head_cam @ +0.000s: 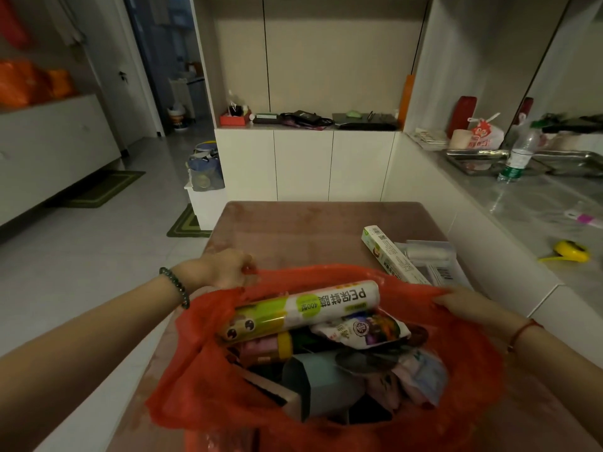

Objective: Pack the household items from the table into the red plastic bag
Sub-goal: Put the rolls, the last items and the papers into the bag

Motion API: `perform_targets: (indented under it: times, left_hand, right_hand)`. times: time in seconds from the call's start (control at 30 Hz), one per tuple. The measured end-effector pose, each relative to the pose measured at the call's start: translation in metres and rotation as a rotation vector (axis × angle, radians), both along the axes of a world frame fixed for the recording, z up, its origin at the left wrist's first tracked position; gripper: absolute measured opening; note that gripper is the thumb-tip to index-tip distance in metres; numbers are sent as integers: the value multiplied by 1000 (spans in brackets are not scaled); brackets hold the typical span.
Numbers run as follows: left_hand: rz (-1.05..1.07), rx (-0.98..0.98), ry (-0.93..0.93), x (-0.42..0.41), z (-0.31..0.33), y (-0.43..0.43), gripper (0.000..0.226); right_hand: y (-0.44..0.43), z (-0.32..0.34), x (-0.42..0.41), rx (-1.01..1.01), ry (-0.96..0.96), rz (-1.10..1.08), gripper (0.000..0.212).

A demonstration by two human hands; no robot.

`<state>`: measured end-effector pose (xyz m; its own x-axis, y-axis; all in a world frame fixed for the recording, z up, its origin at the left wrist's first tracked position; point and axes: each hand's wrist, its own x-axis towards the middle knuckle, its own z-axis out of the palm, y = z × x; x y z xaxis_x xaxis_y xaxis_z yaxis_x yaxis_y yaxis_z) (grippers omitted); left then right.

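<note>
The red plastic bag (466, 360) stands open on the near end of the pink-covered table (310, 230). My left hand (228, 267) pinches its far left rim, and my right hand (463, 305) grips its right rim. Inside lie a green-and-white roll of cling film (303, 309), a printed snack packet (362, 329), a grey carton (323, 383) and several other items. On the table behind the bag, at the right, rest a long white-and-green box (388, 252) and a clear packet of white rolls (430, 256).
A grey counter (535, 210) runs along the right with a water bottle (518, 154), metal trays (483, 158) and a yellow tool (571, 251). White cabinets (303, 164) stand behind the table. Tiled floor with green mats (186, 223) lies to the left.
</note>
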<state>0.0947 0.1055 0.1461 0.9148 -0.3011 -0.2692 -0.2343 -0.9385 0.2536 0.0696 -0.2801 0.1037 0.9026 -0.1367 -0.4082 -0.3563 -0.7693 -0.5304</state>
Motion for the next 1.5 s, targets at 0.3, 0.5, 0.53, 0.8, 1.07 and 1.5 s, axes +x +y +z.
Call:
perform_targets:
  times: [0.3,0.5,0.53,0.8,1.07,1.5]
  left_hand:
    - [294,138,137,-88,11,7,79]
    - [457,18,247,-100,15,41,16]
    - [518,-175,257,-96,17,51,21]
    - [821,-1214,98,-37,74,69,39]
    - [779,-1222,-129,7,120,59,38]
    - [626,-1000,81,6,117,56,59]
  right_hand:
    - [25,10,-11,-12,-407,-75,29]
    - [22,18,1,34,-548,-86,18]
    - [23,18,5,57,-558,-90,18]
    - [57,70,45,125,-702,-59,14]
    - [76,110,85,228,-746,-141,19]
    - [61,77,91,300,-485,-75,19]
